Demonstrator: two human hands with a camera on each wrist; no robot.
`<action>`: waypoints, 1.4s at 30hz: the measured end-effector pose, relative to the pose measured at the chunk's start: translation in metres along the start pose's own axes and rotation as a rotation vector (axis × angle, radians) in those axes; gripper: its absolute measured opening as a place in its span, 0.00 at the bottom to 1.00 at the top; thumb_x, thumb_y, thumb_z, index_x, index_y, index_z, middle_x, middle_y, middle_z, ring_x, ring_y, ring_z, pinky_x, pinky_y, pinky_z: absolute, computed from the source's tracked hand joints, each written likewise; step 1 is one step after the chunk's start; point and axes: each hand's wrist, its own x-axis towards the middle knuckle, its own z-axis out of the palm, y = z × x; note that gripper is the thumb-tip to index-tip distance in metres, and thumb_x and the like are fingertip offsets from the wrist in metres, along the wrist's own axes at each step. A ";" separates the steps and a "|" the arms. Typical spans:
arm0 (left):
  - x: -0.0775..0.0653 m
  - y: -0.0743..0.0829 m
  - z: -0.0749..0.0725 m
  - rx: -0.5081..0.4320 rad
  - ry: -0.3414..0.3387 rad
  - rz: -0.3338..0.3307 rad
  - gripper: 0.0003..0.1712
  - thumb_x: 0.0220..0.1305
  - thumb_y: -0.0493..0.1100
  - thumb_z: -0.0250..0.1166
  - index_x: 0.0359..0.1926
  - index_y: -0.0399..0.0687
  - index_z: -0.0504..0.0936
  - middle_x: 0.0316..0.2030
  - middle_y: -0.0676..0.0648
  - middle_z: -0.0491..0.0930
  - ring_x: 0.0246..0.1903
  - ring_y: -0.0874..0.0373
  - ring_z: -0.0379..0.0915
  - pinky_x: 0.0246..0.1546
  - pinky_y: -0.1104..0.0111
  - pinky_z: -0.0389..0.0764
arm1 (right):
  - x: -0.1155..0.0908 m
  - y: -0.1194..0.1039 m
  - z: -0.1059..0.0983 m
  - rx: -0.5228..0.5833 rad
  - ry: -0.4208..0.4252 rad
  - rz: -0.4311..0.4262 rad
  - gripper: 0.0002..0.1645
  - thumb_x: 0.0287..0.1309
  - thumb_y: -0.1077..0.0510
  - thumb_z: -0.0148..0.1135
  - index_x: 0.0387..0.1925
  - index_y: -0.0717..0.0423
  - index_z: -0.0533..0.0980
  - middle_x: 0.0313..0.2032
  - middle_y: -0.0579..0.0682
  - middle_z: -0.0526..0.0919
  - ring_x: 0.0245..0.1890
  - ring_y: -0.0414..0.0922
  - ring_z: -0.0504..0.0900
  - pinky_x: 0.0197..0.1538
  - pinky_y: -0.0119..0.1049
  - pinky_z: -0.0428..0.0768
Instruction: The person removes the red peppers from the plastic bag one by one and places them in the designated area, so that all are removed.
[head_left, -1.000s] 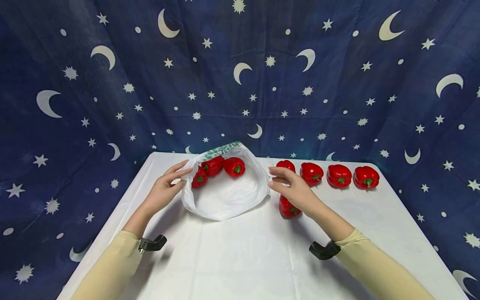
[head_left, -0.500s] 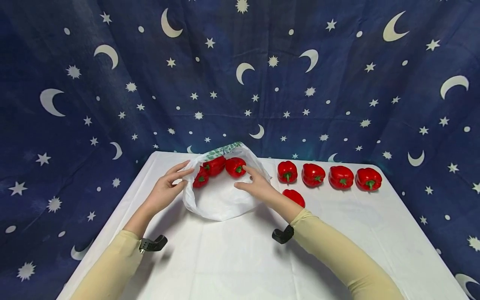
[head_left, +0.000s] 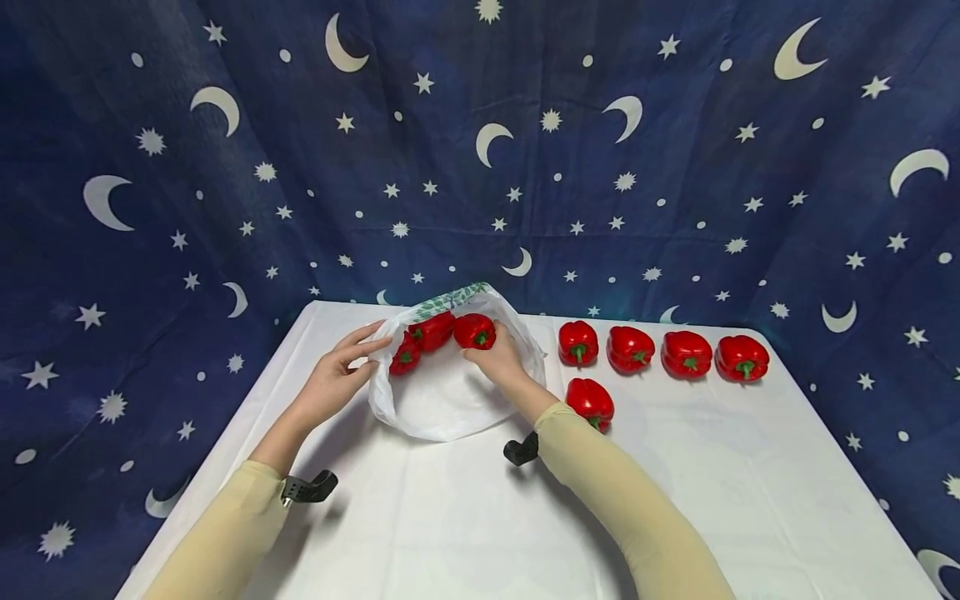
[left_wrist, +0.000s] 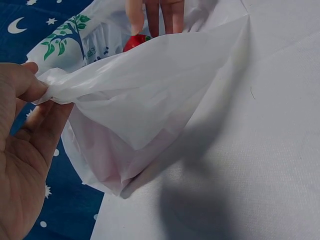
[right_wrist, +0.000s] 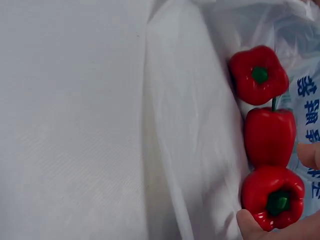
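My left hand [head_left: 333,379] pinches the left rim of a white plastic bag [left_wrist: 135,95], holding its mouth open. Green leaf print shows on the bag's far side. Inside, three red bell peppers lie in a row along the far left wall. My right hand [head_left: 498,354] reaches into the bag and holds the rightmost bell pepper [right_wrist: 270,195], its thumb against the near side. The middle bell pepper [right_wrist: 270,137] and the leftmost bell pepper [right_wrist: 259,75] lie beside it. In the left wrist view, the bag wall hides most of the held pepper.
A row of several red bell peppers [head_left: 630,348] lies right of the bag on the white-covered table [head_left: 450,517]. One more bell pepper [head_left: 590,403] sits nearer, beside my right forearm. A dark blue curtain [head_left: 450,167] with moons and stars stands behind.
My right hand has left the bag's right rim, moved left into the bag and taken hold of the rightmost pepper there. My left hand stays on the rim.
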 end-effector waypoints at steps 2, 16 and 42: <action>0.001 0.000 0.000 0.008 0.001 -0.003 0.23 0.72 0.35 0.62 0.65 0.53 0.82 0.74 0.56 0.64 0.73 0.53 0.58 0.44 0.75 0.74 | 0.003 0.000 0.001 -0.004 0.028 0.029 0.55 0.53 0.58 0.73 0.76 0.66 0.56 0.71 0.62 0.66 0.69 0.59 0.66 0.67 0.52 0.70; 0.001 -0.001 0.003 -0.013 0.006 0.001 0.22 0.72 0.33 0.62 0.64 0.50 0.83 0.74 0.53 0.64 0.74 0.51 0.56 0.45 0.75 0.74 | 0.021 -0.002 0.005 -0.084 0.114 0.137 0.52 0.56 0.56 0.73 0.76 0.65 0.58 0.71 0.63 0.67 0.69 0.58 0.66 0.68 0.47 0.70; -0.001 0.003 0.002 -0.006 0.006 -0.023 0.22 0.72 0.32 0.61 0.65 0.47 0.82 0.75 0.52 0.64 0.75 0.51 0.54 0.49 0.79 0.71 | 0.015 0.005 0.008 -0.154 0.095 0.110 0.45 0.54 0.53 0.76 0.68 0.64 0.66 0.63 0.61 0.75 0.63 0.57 0.73 0.64 0.47 0.75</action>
